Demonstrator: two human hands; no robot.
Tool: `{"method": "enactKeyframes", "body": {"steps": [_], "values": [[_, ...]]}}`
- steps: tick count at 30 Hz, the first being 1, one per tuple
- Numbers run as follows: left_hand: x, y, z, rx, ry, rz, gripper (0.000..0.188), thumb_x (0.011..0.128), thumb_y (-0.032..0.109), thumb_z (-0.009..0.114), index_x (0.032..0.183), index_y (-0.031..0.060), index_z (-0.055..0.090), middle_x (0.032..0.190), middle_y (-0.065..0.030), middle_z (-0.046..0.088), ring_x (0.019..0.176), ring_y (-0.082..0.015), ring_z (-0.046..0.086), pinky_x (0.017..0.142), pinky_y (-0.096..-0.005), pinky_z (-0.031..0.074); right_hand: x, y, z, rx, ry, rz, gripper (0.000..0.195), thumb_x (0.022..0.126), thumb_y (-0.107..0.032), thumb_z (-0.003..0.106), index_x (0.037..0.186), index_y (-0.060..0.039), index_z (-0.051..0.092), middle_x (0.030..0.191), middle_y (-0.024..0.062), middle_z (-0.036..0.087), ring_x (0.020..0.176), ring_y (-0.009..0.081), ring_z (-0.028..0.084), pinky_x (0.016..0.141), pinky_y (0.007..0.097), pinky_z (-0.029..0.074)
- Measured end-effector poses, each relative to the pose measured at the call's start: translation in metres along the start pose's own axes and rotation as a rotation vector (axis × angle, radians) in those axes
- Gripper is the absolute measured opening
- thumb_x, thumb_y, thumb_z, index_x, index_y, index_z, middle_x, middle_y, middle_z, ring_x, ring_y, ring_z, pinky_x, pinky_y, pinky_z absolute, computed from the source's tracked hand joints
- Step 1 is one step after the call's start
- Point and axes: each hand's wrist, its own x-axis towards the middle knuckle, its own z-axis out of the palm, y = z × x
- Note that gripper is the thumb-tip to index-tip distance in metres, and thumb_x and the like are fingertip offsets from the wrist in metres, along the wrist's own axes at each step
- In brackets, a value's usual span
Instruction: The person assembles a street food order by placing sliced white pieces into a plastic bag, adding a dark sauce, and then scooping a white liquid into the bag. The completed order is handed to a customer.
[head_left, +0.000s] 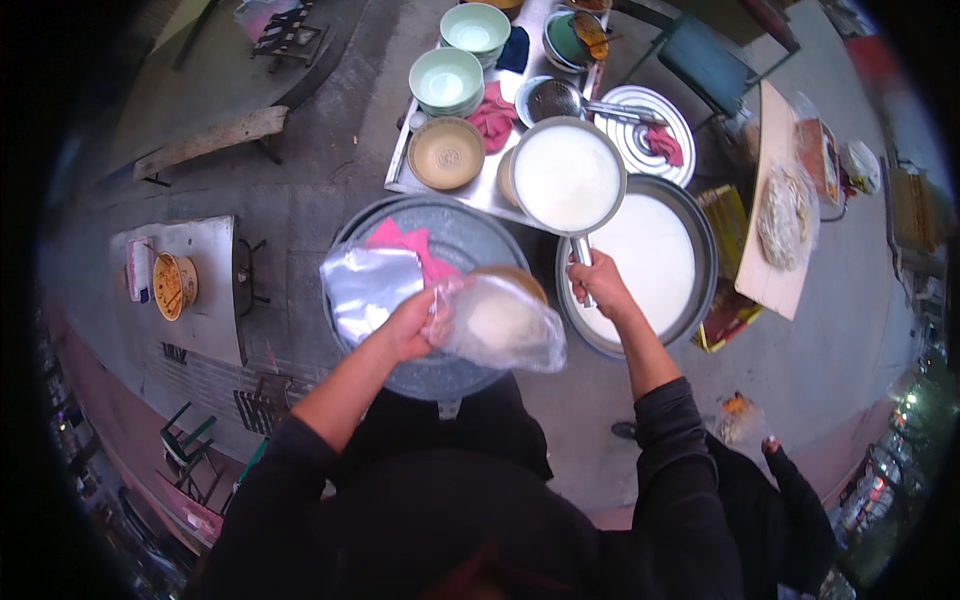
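Note:
In my left hand (415, 326) is a clear plastic bag (506, 322) with something whitish in it, held over a big round grey lid or tub (450, 379). A tan bowl (525, 281) shows partly behind the bag. Beside my left hand lie a pink cloth (420, 251) and silvery clear plastic bags (367, 289). My right hand (600, 281) grips the metal handle of a saucepan-like ladle (568, 178) full of white liquid. The ladle is over the near rim of a large metal pot (652, 262) of white liquid, overlapping the metal table's edge.
A metal table (397, 169) holds stacked pale green bowls (447, 79), a tan bowl (446, 154), red cloths (493, 120) and a strainer (555, 99). A ridged round lid (679, 112) lies right of it. A wooden bench (214, 139) stands left. At lower right, a person (780, 502) holds a bag.

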Motion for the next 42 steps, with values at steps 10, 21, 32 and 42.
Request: {"method": "enactKeyframes", "body": {"steps": [10, 21, 32, 42], "values": [[0.003, 0.005, 0.022, 0.128, -0.052, 0.031, 0.03, 0.108, 0.035, 0.042, 0.124, 0.0164, 0.06, 0.055, 0.0084, 0.034, 0.043, -0.0042, 0.033, 0.042, -0.0214, 0.028, -0.183, -0.035, 0.042, -0.042, 0.005, 0.152, 0.018, 0.082, -0.005, 0.062, 0.097, -0.0008, 0.055, 0.061, 0.0012, 0.052, 0.044, 0.0111, 0.048, 0.043, 0.0268, 0.041], [0.001, 0.005, 0.024, 0.239, -0.061, 0.007, 0.033, 0.109, 0.034, 0.041, 0.133, 0.0197, 0.057, 0.06, 0.0103, 0.038, 0.045, 0.0001, 0.032, 0.04, -0.015, 0.03, -0.248, 0.012, 0.074, -0.082, 0.035, 0.182, 0.02, 0.083, -0.002, 0.062, 0.1, -0.0022, 0.053, 0.063, 0.0005, 0.052, 0.043, 0.0107, 0.048, 0.042, 0.0265, 0.04], [0.003, 0.01, 0.02, 0.287, -0.023, 0.014, 0.031, 0.109, 0.036, 0.04, 0.133, 0.0256, 0.058, 0.063, 0.0112, 0.038, 0.046, -0.0005, 0.029, 0.04, -0.0163, 0.026, -0.248, 0.02, 0.073, -0.123, 0.113, 0.182, 0.019, 0.084, -0.002, 0.063, 0.1, -0.0013, 0.054, 0.063, 0.0003, 0.051, 0.043, 0.0108, 0.048, 0.041, 0.0273, 0.039], [-0.004, 0.014, 0.03, 0.309, -0.033, 0.048, 0.028, 0.105, 0.037, 0.052, 0.127, 0.0204, 0.059, 0.062, 0.0101, 0.034, 0.045, -0.0017, 0.028, 0.039, -0.0168, 0.025, -0.242, 0.02, 0.062, -0.169, 0.183, 0.176, 0.023, 0.084, -0.005, 0.064, 0.104, 0.0011, 0.055, 0.064, 0.0013, 0.052, 0.044, 0.0112, 0.049, 0.042, 0.0282, 0.039]]}}
